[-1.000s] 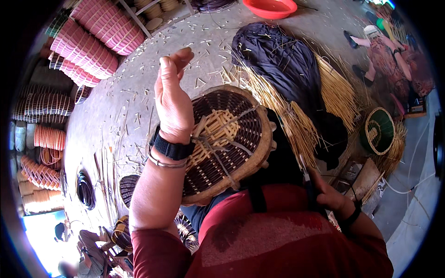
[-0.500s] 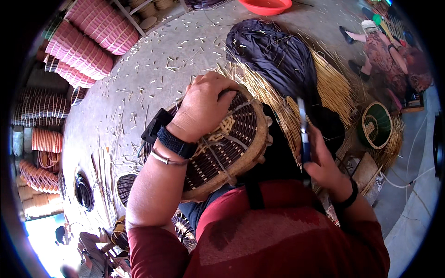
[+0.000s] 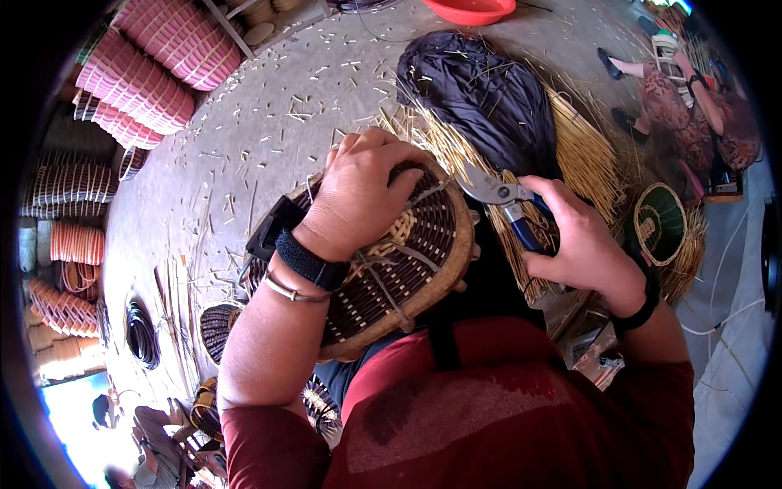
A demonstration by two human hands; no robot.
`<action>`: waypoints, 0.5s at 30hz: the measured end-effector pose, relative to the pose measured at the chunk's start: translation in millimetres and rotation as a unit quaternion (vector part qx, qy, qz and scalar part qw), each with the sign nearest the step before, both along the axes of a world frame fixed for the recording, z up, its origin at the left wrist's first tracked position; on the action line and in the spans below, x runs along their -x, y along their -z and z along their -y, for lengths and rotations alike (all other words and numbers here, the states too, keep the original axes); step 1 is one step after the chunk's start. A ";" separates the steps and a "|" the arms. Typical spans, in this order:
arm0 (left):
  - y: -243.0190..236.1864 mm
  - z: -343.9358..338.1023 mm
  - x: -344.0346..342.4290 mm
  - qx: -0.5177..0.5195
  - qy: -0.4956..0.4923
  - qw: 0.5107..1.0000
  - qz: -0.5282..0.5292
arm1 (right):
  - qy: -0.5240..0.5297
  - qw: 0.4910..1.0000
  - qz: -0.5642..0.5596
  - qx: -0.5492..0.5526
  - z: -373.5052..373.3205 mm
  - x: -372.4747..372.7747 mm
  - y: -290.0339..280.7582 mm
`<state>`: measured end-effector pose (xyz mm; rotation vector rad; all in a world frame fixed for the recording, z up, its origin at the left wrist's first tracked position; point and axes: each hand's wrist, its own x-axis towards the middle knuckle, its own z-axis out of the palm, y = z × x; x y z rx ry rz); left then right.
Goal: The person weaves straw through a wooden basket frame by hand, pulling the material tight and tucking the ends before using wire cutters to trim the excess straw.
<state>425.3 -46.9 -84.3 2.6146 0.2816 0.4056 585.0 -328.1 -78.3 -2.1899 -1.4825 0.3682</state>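
Observation:
On my lap lies a dark brown oval woven basket [image 3: 391, 281], its base facing up, with pale strands woven at the middle and a thick tan rim. My left hand [image 3: 366, 183] grips its far side, thumb on the weave and fingers partly hidden over the edge. My right hand [image 3: 582, 236] holds pruning shears [image 3: 505, 196] by their dark blue handles. The shears' blades point left, close to the basket's right rim. Whether the blade tips touch the rim I cannot tell.
Straw-coloured stalks [image 3: 582, 147] lie ahead, partly under a dark cloth [image 3: 481, 90]. A green-lined basket [image 3: 660, 224] stands at right. Pink stacked baskets [image 3: 134, 81] are far left, a red basin [image 3: 468, 10] at the top. Another person [image 3: 692, 106] sits far right. Cut bits litter the floor.
My right hand has turned the shears from pointing away to pointing left and brought them to the basket's rim. Their handles are now spread. My left hand has stayed on the basket.

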 end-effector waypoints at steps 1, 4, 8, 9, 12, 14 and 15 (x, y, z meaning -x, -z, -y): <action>-2.1 0.2 0.3 0.002 -0.001 1.000 -0.006 | -0.008 1.000 0.001 0.009 -0.4 -0.9 -4.9; -3.7 3.3 0.8 -0.002 -0.003 1.000 -0.010 | -0.030 0.999 0.003 0.033 -1.3 -6.3 -15.5; -4.0 6.6 0.4 -0.007 -0.003 1.000 -0.010 | -0.042 0.997 -0.038 0.058 -12.7 -17.4 -30.5; -4.4 7.1 0.2 -0.007 -0.005 1.000 -0.012 | -0.045 0.996 -0.052 0.064 -15.7 -20.5 -32.7; -6.5 7.5 -0.7 -0.002 -0.011 1.000 -0.023 | -0.048 0.994 -0.087 0.053 -16.1 -20.9 -23.8; -6.8 7.2 0.5 0.003 -0.021 0.999 -0.035 | -0.038 0.993 -0.114 0.011 -14.4 -14.1 -5.0; -6.9 7.6 0.6 0.004 -0.025 0.999 -0.036 | -0.032 0.992 -0.124 0.001 -13.6 -9.4 5.5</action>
